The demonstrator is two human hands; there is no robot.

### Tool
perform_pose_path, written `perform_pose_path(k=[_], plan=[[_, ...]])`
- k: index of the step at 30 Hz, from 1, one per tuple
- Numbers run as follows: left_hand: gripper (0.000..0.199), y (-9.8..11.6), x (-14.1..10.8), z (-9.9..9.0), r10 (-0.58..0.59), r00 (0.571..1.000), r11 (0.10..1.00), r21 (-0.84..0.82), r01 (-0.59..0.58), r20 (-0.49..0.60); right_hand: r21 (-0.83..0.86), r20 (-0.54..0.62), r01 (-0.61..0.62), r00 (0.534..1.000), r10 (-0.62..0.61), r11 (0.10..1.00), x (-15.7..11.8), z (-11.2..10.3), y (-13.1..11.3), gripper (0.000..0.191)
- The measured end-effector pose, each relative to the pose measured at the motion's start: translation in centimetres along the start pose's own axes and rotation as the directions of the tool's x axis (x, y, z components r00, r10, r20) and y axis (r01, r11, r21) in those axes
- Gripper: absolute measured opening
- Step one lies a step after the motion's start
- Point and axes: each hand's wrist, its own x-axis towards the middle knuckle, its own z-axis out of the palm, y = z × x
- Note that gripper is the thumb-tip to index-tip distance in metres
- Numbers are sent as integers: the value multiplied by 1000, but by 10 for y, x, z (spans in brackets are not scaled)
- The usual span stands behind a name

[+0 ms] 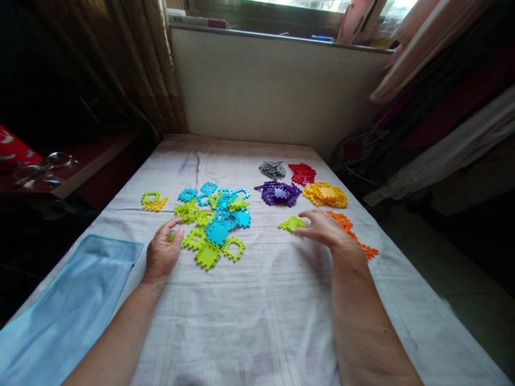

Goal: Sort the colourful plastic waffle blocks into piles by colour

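My left hand point(164, 251) is at the left edge of a mixed pile of lime green pieces point(208, 254) and blue pieces point(218, 232), its thumb and fingers apart around a small green piece point(171, 237). Over on the right, my right hand point(322, 228) has its fingertips at a lime green piece point(292, 223) lying on the sheet; whether it grips the piece is unclear. Orange pieces point(368, 250) lie partly hidden behind my right hand and wrist.
Beyond are purple point(267, 195), grey point(272, 170), red point(302, 173) and yellow point(338, 198) piles. A green frame point(151, 198) and yellow piece point(156, 205) lie far left, with a blue cloth point(84, 289) nearer. A wall point(273, 86) stands behind.
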Motion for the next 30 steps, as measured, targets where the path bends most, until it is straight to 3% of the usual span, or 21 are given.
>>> perform_pose_path(k=[4,8,11,16,19,22,27,30], plan=[[41,0,0,0,2,1000,1000,0,-2,7,68,-37,240,971,-238,968,-10,5,-42,40],[40,-1,0,0,7,1000,1000,-3,-7,0,103,50,473,876,-479,875,-25,17,-90,43],[38,-1,0,0,14,1000,1000,7,-14,7,17,94,519,850,-518,855,-40,26,-117,51],[36,0,0,0,32,999,999,15,-32,15,-85,77,470,882,-465,879,-52,34,-139,42],[36,0,0,-1,26,999,999,22,-27,18,-94,119,457,887,-446,884,-50,29,-135,37],[38,0,0,-1,17,1000,1000,22,-18,20,-98,160,431,896,-414,897,-44,16,-114,39],[38,0,-1,0,17,999,1000,9,-17,32,-101,132,217,970,-204,971,-31,-6,-66,50],[37,0,0,0,22,999,1000,0,-22,27,-109,149,136,982,-119,985,-25,-10,-46,55]])
